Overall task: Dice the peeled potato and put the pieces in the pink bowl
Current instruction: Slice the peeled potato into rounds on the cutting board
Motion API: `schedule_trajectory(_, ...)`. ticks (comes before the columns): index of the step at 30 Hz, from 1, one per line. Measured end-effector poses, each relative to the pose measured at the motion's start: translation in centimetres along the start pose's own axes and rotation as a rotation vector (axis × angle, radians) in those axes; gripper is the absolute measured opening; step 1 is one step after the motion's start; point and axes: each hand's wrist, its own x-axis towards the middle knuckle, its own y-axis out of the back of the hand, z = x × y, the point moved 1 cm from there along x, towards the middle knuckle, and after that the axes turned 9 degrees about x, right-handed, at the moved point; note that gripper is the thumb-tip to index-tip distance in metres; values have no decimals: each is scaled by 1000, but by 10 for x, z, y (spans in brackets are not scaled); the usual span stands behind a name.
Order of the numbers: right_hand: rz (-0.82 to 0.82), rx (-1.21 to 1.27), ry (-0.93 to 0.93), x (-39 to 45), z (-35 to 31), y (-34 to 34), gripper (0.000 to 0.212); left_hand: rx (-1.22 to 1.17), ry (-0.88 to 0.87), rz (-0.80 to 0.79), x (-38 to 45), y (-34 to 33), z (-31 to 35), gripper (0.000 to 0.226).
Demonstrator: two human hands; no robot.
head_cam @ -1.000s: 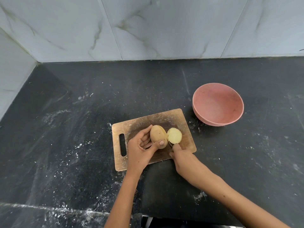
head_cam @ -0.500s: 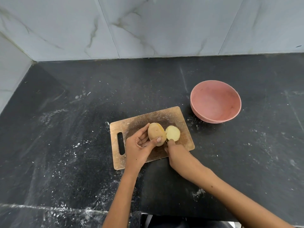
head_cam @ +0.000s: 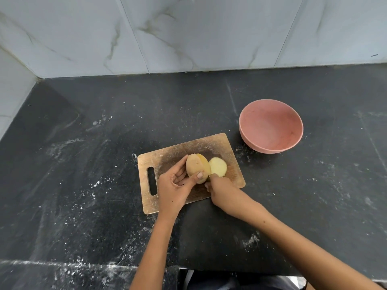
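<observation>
the peeled tan potato [head_cam: 196,168] sits on the small rectangular wooden cutting board [head_cam: 167,158] near the middle of the black stone tabletop [head_cam: 83,164], held by the left hand [head_cam: 174,186], thumb and fingers curled round its sides. one pale round slice [head_cam: 218,166] lies flat just at its 3 o'clock side. the right hand [head_cam: 222,190] is closed in a grip at the cut, presumably round a knife, though the blade is too hidden to tell. the round pink bowl [head_cam: 251,141], at 2 o'clock from the board, holds nothing; slicing has barely begun, dicing and transfer remain
</observation>
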Motion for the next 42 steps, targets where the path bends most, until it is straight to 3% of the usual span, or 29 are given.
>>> schedule_trajectory(4,-22,41,-65,-11,4,-2,27,19,-12,-11,-1,0,1,76)
schedule_trajectory(10,-21,46,-80,-5,-6,3,14,19,-24,-15,-3,1,-1,75)
schedule_trajectory(16,-41,65,-133,-26,10,-4,29,36,-44,-46,-4,3,-2,76)
schedule_trajectory(21,-74,98,-151,-35,12,1,29,64,-85,-61,-5,4,-5,74)
schedule_trajectory(26,-79,127,-179,-29,9,10,27,239,-216,-54,-2,11,6,63)
schedule_trajectory(31,2,22,-138,-28,15,1,33,420,-340,-157,8,11,19,74)
schedule_trajectory(42,4,-6,-145,-48,32,-8,17,464,-375,-52,-2,17,7,65)
